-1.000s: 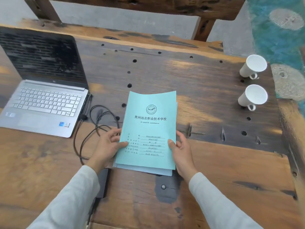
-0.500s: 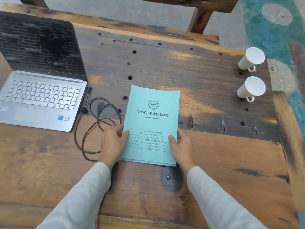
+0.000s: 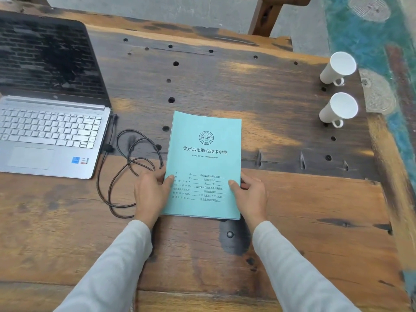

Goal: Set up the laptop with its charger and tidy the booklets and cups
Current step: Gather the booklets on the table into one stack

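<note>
Squaring the booklets point(image 3: 204, 163) flat on the table point(image 3: 292, 199), left hand point(image 3: 150, 194) and right hand point(image 3: 252, 197) pinching opposite edges; next, probably letting go and reaching far right for the cups point(image 3: 337, 109).

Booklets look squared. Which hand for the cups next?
Probably right: the right hand is on the booklets' right edge, the side where both cups stand; the left hand would cross over.

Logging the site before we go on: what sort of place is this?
Probably an informal desk in a rustic room: a weathered wooden plank table with drilled holes, an open silver laptop, two white cups.
</note>
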Motion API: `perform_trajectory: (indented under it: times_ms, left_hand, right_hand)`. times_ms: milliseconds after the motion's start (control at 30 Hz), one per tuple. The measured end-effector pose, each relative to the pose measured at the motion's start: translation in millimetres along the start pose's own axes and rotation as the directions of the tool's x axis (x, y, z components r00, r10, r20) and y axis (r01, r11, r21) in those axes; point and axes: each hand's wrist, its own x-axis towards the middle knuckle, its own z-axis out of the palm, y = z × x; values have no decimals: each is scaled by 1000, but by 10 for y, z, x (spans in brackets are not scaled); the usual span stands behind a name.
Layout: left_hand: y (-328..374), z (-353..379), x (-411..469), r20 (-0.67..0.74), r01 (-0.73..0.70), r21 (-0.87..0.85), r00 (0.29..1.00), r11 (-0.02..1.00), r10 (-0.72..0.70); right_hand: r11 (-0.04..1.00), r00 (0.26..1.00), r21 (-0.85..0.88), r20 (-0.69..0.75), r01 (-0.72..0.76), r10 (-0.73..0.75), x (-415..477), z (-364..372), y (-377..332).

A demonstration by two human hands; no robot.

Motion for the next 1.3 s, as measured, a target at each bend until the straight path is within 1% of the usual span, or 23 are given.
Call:
perform_trajectory:
  times_ms: [200,400,500,667,767,833,900,967,1033,1100,1200,1300]
  left_hand:
    - [-8,-9,-20,-4,72,-2,997,997,-72]
    - [-9,-29,-9,25,124,-13,992,992,-123]
    - [-16,-40,12,22,125,-15,992,992,-124]
    - [13,-27,-19,3,104,-24,995,994,-104]
    - [56,-29,-18,-24,91,-4,996,996,-91]
    - [105,-33,-1,-40,72,47,997,996,-70]
    - [201,-12,21,-77,21,106,997,994,-12]
    - [386,47,47,-127,-58,74,990,996,67]
    - [672,167,70,-154,-137,-24,979,990,132]
    - [1008,354,97,-146,-192,-108,974,975,175]
    - [1572,788,121,-42,-181,-240,983,954,176]
    - [2079,1275,131,65,-154,-335,980,929,186]
  right_hand:
    - [996,998,66,-9,-57,58,-14,19,35]
    - [996,998,74,-10,-54,55,-20,33,48]
    - [992,997,106,-15,-72,74,-12,56,74]
    - [964,990,226,34,-144,140,12,42,110]
    - [968,992,225,75,-114,99,39,-38,144]
    - [981,994,186,108,-49,30,55,-152,208]
    - [991,993,128,113,31,-46,84,-332,336]
    - [994,994,82,74,78,-84,173,-584,502]
    - [995,996,54,4,86,-86,340,-898,658]
    - [996,993,33,-86,88,-85,576,-1228,760]
    - [994,972,66,-225,89,-72,988,-1726,878]
    - [990,950,66,-298,122,-97,1365,-2111,924]
